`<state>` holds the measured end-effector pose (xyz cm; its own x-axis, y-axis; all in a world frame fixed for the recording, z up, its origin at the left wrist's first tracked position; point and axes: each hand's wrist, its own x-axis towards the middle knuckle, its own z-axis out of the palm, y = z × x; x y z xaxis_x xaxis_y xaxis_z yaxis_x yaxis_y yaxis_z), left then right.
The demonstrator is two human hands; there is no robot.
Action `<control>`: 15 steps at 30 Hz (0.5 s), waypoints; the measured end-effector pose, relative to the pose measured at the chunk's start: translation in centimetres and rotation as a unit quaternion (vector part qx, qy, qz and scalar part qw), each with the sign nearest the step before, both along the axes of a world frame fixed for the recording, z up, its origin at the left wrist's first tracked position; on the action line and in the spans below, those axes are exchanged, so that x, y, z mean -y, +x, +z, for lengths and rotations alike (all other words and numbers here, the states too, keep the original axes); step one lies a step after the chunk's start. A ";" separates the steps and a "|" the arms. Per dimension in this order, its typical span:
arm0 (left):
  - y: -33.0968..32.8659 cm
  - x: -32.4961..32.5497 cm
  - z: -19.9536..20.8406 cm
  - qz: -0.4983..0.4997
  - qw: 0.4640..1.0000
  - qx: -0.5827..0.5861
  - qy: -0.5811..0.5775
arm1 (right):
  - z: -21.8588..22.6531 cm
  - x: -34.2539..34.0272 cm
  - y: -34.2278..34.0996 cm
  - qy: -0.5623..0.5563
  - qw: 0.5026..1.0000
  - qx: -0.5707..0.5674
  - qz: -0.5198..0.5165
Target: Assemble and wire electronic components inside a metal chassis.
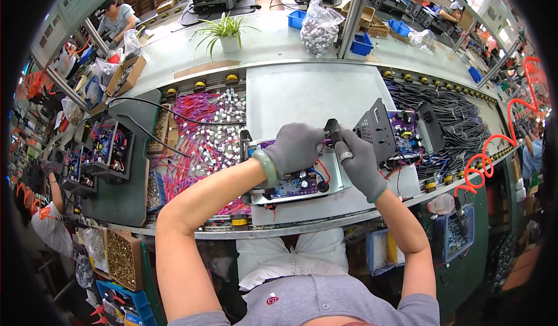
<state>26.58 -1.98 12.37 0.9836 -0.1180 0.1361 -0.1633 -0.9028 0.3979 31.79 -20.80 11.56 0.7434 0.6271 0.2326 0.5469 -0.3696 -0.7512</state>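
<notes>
Both my hands wear grey gloves and meet over the right end of a metal chassis with a purple circuit board [293, 185]. My left hand [295, 147], a green bangle at its wrist, has its fingers curled against a small black panel [332, 129]. From the other side my right hand [361, 166] closes its fingers on the same black panel; a ring shows over the glove. What lies between the fingertips is partly hidden. Red and blue wires [324, 172] hang just below the hands. Right of them stands a second chassis [406, 134] with a perforated metal side.
Red and purple wires with white connectors [200, 128] lie left of the white work plate [308, 93]. Black cables [459, 125] are heaped on the right, near a coiled orange air hose [479, 166]. More chassis units [107, 151] stand left. Other people work farther off.
</notes>
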 end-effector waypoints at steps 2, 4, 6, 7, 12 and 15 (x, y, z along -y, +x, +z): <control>0.9 0.1 0.5 -0.021 0.999 -0.043 0.010 | 0.2 0.0 -0.1 -0.004 1.000 0.001 -0.002; 1.3 0.3 1.0 -0.025 0.998 -0.061 0.022 | 0.3 0.1 0.1 -0.015 1.000 -0.006 -0.008; 1.3 0.1 1.1 -0.029 0.996 -0.077 0.038 | 0.2 0.1 0.2 -0.018 1.000 0.005 -0.008; 1.1 0.0 1.0 -0.026 0.997 -0.075 0.024 | 0.1 0.0 0.3 -0.020 1.000 0.017 -0.009; -0.1 -0.4 1.5 0.004 0.998 -0.058 -0.023 | -0.6 -0.2 0.3 -0.012 0.999 0.031 -0.002; -0.7 -0.6 1.8 0.013 0.997 -0.067 0.032 | -0.9 0.2 0.5 -0.003 0.999 0.049 -0.006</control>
